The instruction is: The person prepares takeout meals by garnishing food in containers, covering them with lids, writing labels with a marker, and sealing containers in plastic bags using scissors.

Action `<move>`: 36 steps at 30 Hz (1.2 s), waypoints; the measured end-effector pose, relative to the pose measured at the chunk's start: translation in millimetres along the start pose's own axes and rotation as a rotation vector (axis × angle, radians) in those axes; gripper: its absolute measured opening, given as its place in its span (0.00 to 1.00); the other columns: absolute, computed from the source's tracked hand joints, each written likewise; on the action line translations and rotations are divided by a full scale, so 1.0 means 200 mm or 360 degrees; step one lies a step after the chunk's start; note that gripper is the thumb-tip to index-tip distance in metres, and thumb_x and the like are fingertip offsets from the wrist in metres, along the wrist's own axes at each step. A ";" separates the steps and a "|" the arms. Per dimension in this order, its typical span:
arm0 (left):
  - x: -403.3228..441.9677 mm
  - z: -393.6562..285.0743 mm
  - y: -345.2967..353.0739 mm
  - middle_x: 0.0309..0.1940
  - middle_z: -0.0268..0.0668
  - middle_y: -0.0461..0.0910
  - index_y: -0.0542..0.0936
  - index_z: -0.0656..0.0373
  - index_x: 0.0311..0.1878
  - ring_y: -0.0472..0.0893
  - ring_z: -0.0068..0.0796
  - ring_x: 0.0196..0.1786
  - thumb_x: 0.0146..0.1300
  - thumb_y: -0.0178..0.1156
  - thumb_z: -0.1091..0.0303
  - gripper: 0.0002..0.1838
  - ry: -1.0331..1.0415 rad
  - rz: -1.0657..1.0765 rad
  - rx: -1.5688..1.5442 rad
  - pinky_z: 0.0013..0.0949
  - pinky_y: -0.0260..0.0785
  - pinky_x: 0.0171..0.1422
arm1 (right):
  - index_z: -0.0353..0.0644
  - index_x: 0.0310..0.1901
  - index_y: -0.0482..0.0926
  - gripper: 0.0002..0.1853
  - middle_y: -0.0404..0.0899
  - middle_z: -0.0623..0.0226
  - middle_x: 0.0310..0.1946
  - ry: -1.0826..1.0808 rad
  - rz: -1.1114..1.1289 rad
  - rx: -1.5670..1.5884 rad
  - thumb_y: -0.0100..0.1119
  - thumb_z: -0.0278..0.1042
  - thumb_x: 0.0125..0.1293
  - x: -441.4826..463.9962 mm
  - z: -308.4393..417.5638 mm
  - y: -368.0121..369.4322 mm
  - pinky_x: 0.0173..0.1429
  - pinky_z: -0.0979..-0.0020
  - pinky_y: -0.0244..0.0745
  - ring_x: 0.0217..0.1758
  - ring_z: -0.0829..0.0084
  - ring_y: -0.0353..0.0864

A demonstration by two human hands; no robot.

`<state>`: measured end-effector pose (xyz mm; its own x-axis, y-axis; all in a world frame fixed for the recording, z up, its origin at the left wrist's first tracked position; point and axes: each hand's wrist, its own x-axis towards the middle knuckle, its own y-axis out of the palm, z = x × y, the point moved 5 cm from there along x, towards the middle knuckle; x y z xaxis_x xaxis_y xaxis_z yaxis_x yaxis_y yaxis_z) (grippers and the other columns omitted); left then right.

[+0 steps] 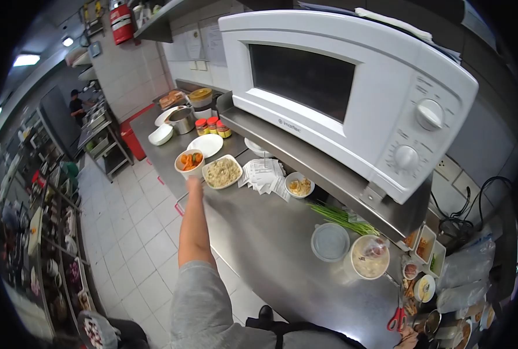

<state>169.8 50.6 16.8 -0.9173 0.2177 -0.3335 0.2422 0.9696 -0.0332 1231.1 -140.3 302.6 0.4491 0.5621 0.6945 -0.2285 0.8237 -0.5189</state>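
My left arm reaches out over the counter, and my left hand (pixel 193 184) is at the near side of a white bowl (pixel 189 162) of orange and green vegetables. It appears closed on the bowl; its fingers are mostly hidden. Right beside that bowl stands a square white dish (pixel 222 172) of pale, grainy food, perhaps rice. At the bottom right edge, part of my right hand (pixel 409 337) shows below red-handled scissors (pixel 397 319). Its fingers are too cut off to read.
A white microwave (pixel 346 87) sits on a steel shelf above the counter (pixel 259 232). Paper slips (pixel 263 175), a small food bowl (pixel 299 185), green stalks (pixel 343 218) and a round tub (pixel 368 257) lie below. A person (pixel 77 107) stands far back left.
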 end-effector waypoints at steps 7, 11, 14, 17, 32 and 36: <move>0.20 -0.17 -0.04 0.52 0.39 0.73 0.69 0.51 0.58 0.73 0.42 0.53 0.64 0.49 0.48 0.24 0.0037 0.0662 -0.0469 0.58 0.70 0.50 | 0.35 0.35 0.76 0.05 0.74 0.73 0.25 0.0544 0.1004 0.0206 0.56 0.27 0.59 -0.28 0.40 0.54 0.31 0.77 0.67 0.27 0.82 0.70; 0.75 -0.03 -0.14 0.32 0.43 0.79 0.74 0.56 0.47 0.79 0.43 0.34 0.49 0.64 0.51 0.26 0.0809 0.0415 0.0811 0.45 0.72 0.37 | 0.33 0.38 0.78 0.09 0.77 0.62 0.21 -0.0009 0.1342 0.0022 0.57 0.29 0.59 -0.28 0.70 0.85 0.28 0.74 0.69 0.23 0.81 0.73; 0.72 -0.06 -0.27 0.20 0.42 0.79 0.77 0.57 0.34 0.78 0.46 0.23 0.40 0.71 0.56 0.20 0.1450 -0.0149 0.1815 0.43 0.70 0.26 | 0.33 0.33 0.80 0.10 0.75 0.60 0.17 0.0036 0.1436 0.0129 0.57 0.33 0.59 -0.18 0.76 1.18 0.27 0.71 0.68 0.19 0.77 0.72; 0.35 -0.07 -0.48 0.18 0.42 0.78 0.74 0.68 0.25 0.78 0.34 0.19 0.62 0.55 0.54 0.23 0.1501 -0.0206 0.1551 0.35 0.71 0.23 | 0.35 0.33 0.81 0.11 0.76 0.55 0.17 -0.0066 0.1288 0.0275 0.58 0.36 0.59 -0.10 0.71 1.62 0.30 0.68 0.70 0.21 0.69 0.77; -2.41 0.54 0.01 0.15 0.45 0.75 0.77 0.69 0.25 0.75 0.30 0.23 0.67 0.47 0.54 0.25 0.0676 0.1800 0.1475 0.38 0.67 0.30 | 0.40 0.40 0.80 0.12 0.80 0.54 0.40 -0.0132 0.1437 -0.0681 0.48 0.30 0.59 0.03 0.64 2.33 0.47 0.61 0.76 0.45 0.58 0.81; -2.95 0.71 0.33 0.20 0.56 0.74 0.75 0.67 0.25 0.77 0.56 0.25 0.63 0.48 0.67 0.15 0.0934 0.2192 0.1191 0.49 0.69 0.31 | 0.41 0.39 0.80 0.12 0.81 0.53 0.37 -0.0426 0.1513 -0.0684 0.47 0.31 0.59 -0.04 0.63 2.24 0.45 0.60 0.76 0.42 0.58 0.81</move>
<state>771.6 -29.5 78.1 0.1504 0.9806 -0.1259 0.8413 -0.1939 -0.5046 1016.8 233.6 126.9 0.0321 0.9991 -0.0264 -0.0382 -0.0252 -0.9990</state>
